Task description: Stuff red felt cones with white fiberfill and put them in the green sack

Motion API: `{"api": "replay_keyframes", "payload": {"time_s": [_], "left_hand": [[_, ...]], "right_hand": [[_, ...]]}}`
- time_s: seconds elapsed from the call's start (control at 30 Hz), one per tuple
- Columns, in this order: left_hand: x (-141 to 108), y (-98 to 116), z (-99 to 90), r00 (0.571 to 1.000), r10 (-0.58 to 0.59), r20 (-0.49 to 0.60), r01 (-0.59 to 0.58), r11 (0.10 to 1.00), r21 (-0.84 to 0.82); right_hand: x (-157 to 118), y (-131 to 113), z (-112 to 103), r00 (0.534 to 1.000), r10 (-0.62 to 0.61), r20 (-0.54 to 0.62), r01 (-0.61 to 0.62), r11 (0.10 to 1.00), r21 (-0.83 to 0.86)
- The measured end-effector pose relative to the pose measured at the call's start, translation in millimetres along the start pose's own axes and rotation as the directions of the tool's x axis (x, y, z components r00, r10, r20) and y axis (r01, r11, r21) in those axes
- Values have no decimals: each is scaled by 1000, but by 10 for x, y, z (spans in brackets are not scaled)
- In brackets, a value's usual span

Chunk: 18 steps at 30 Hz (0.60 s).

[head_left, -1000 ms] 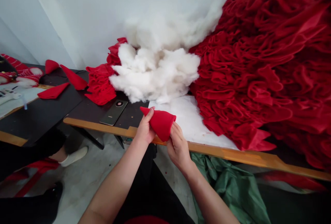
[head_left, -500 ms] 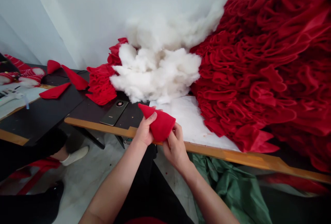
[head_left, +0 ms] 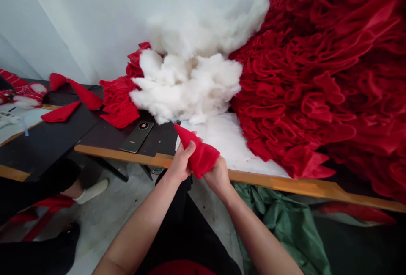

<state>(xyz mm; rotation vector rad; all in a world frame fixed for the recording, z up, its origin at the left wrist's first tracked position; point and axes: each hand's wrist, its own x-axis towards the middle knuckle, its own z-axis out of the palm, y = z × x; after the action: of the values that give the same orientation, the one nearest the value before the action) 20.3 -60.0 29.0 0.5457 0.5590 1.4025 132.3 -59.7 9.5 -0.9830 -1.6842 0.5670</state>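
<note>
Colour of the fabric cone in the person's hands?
The fabric cone is plain bright red, no pattern; best seen in the head view.

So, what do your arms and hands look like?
My left arm and right arm are bare, with no sleeves on them. My left hand and right hand wear no gloves, and I see no watch or bracelet. Below them is dark clothing with a red patch.

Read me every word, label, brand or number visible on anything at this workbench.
No word, brand or number is legible in this view.
Smartphone, lying back up: a round camera ring shows, and any marking on it is too small to read.
White device with small dark marks, at the far left: too small and blurred to read.
</note>
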Motion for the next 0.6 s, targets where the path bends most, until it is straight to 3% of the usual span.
{"api": "replay_keyframes", "payload": {"time_s": [0.13,0.27,0.37,0.5,0.6], "left_hand": [[4,-28,-59,1000,8,-16,-8,1000,-7],[32,-60,-53,997,60,-56,-56,995,83],[52,-75,-2,991,110,-72,-99,985,139],[75,-95,61,982,137,-133,-121,985,122],[91,-122,72,980,118,-162,-104,991,88]], "right_hand": [[18,27,-46,986,126,-106,-117,990,84],[22,-20,-64,980,188,-61,-181,977,112],[43,-46,-85,972,207,-108,-196,974,111],[74,-61,-87,933,311,-184,-233,907,351],[77,-62,-39,870,423,-254,-238,811,534]]}}
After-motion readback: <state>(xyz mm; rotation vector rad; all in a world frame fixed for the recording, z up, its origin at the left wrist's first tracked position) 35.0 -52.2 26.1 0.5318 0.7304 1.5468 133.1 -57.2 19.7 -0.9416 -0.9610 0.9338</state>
